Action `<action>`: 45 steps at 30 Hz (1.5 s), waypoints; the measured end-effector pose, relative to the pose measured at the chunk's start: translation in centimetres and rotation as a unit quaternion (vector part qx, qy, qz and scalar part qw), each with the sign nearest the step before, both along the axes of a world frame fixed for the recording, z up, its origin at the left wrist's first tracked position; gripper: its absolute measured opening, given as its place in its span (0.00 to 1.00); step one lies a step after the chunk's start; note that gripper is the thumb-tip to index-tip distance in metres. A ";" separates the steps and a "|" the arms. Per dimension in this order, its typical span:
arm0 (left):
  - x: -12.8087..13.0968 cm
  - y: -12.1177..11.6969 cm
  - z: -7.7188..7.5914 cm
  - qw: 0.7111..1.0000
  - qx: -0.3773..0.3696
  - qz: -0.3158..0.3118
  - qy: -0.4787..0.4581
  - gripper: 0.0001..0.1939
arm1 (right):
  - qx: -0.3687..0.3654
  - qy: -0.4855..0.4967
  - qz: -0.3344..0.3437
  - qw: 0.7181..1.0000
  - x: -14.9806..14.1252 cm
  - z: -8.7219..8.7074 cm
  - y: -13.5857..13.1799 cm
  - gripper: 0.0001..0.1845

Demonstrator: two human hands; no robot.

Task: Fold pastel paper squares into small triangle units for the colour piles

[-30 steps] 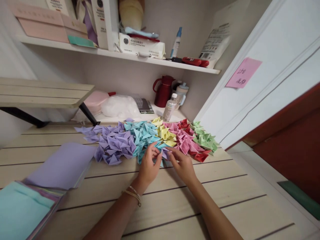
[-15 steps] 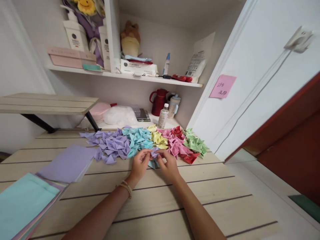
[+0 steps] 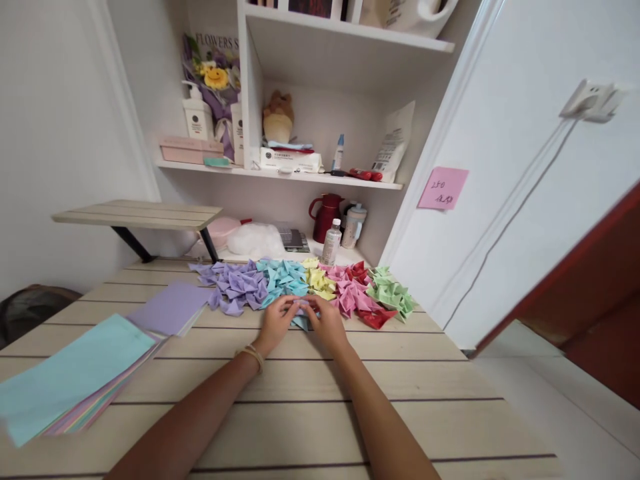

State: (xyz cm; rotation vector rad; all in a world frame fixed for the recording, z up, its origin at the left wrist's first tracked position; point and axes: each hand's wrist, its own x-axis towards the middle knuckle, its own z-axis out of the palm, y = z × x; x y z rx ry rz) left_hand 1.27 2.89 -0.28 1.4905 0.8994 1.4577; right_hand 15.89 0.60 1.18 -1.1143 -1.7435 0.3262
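- Pinching away at mid-table: the left hand (image 3: 275,323) and the right hand (image 3: 327,323) meet fingertip to fingertip over a small folded piece of lilac paper (image 3: 301,305).
- Both sets of fingers are curled in tight on that piece, left from the left side, right from the right; how much of it each one grips is too small to tell.
- Just under the hands, a folded light-blue paper piece (image 3: 301,323) pokes out on the pale wooden slatted table (image 3: 320,393).
- A thin bracelet (image 3: 253,355) sits on the left wrist.
- Right behind the hands, on the far side, runs a row of folded paper shapes sorted by colour: a purple heap (image 3: 233,283) at the left, then a blue heap (image 3: 284,277), a yellow heap (image 3: 320,281), a pink and red heap (image 3: 356,293), and a green heap (image 3: 391,292) at the right.
- Near left, a stack of flat pastel sheets with a light-blue sheet on top (image 3: 70,373), and beside it, farther in, a flat lilac sheet (image 3: 173,308).
- Far back, against the wall, a dark red jug (image 3: 326,215) and a small clear bottle (image 3: 331,241) stand under a white shelf (image 3: 280,175).
- On the white panel at the right, a pink sticky note (image 3: 443,188).
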 end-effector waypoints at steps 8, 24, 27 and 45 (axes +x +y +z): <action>0.0 -0.6 0.4 0.999 0.030 0.045 -0.004 0.13 | -0.007 0.082 0.013 0.996 -0.7 0.0 0.0 0.10; -0.4 -1.6 -0.3 0.999 0.003 0.047 -0.017 0.13 | -0.075 0.124 0.030 0.989 -0.8 -0.6 0.0 0.12; -0.6 -1.9 -0.7 0.997 -0.020 0.052 -0.055 0.12 | -0.088 0.126 0.043 0.987 -1.0 -0.8 0.1 0.13; -1.7 -2.1 -0.5 0.976 -0.120 -0.066 -0.170 0.16 | 0.010 -0.001 0.061 0.998 -1.0 -0.9 0.2 0.10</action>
